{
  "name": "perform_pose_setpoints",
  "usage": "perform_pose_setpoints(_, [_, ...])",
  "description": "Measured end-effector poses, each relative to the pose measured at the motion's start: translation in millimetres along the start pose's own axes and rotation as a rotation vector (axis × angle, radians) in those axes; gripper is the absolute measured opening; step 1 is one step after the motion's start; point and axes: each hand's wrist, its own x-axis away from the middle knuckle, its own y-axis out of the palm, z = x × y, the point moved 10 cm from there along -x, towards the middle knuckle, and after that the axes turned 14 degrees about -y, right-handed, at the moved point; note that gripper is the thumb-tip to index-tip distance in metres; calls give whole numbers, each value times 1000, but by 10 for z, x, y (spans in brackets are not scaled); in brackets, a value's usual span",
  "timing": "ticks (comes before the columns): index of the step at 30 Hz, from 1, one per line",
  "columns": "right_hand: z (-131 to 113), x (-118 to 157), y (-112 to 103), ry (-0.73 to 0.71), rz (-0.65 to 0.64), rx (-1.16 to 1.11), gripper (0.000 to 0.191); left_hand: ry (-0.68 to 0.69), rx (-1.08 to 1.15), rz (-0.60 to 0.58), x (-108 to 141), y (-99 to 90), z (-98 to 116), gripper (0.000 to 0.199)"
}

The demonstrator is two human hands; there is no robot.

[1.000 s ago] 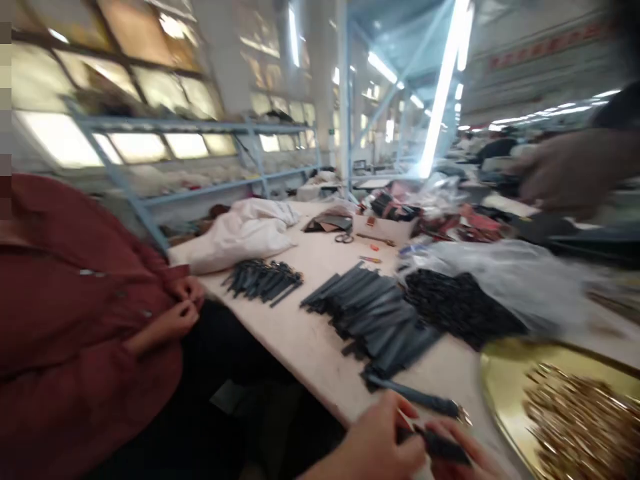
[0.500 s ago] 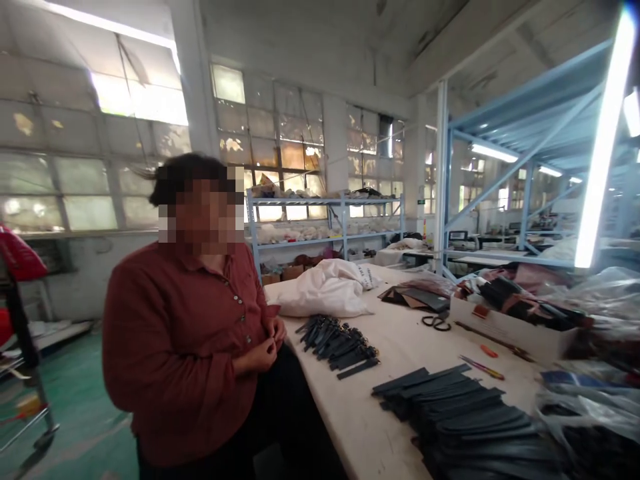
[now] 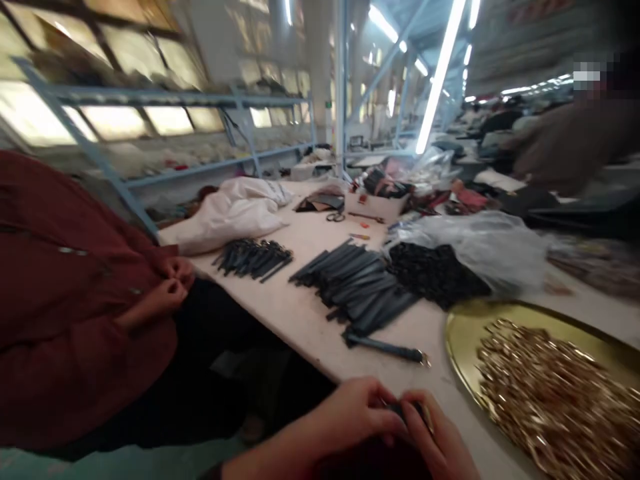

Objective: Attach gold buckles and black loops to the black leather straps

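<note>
At the table's front edge, my left hand (image 3: 356, 412) and my right hand (image 3: 436, 435) are close together, both closed on a dark strap (image 3: 397, 409). A bit of gold metal shows by my right fingers; its shape is mostly hidden. Just beyond lies another dark strap (image 3: 387, 348) with a gold fitting at its right end. A fanned pile of dark straps (image 3: 355, 280) spreads behind it. To the right of my hands, a gold tray (image 3: 457, 333) carries a heap of small gold metal fittings (image 3: 550, 400).
On the left sits a person in a dark red shirt (image 3: 75, 300), hands together. Smaller straps with gold fittings (image 3: 253, 259), a white sack (image 3: 235, 210), scissors (image 3: 335, 217) and a plastic bag (image 3: 490, 247) with a black heap (image 3: 435, 270) occupy the table (image 3: 300, 333). Shelving (image 3: 175, 100) stands behind.
The view has swung right and down. My hands with the strap and the gold tray now show; the seated person has shifted to the left edge.
</note>
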Motion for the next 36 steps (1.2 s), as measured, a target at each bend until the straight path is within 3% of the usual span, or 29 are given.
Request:
perform_pose_setpoints(1, [13,43,-84,23,52,20,31,22,-11,-37,-5,35,37,31])
perform_pose_setpoints(4, [-3,26,-115,33,49,37,26,61,-39,-88,-12,42,135,27])
perform_pose_setpoints(10, [-107,8,47,29,-174,21,18,-13,75,-121,-78,67,21,26])
perform_pose_setpoints(15, [-67,-1,76,45,-250,66,15,-57,115,-130,-77,67,-29,26])
perform_pose_setpoints(20, [-45,11,150,36,-364,179,14,-46,32,-104,-90,53,-14,27])
perform_pose_setpoints(23, [-9,20,162,32,-405,289,17,17,-127,-53,-116,30,11,29])
perform_pose_setpoints(27, [81,29,146,89,-387,272,21,105,-295,-23,-126,25,49,36])
perform_pose_setpoints(33, [-14,36,148,92,-300,69,15,72,-188,-50,-162,5,27,40])
perform_pose_setpoints(36, [-45,26,100,75,-214,43,17,65,-121,-122,-131,4,57,38])
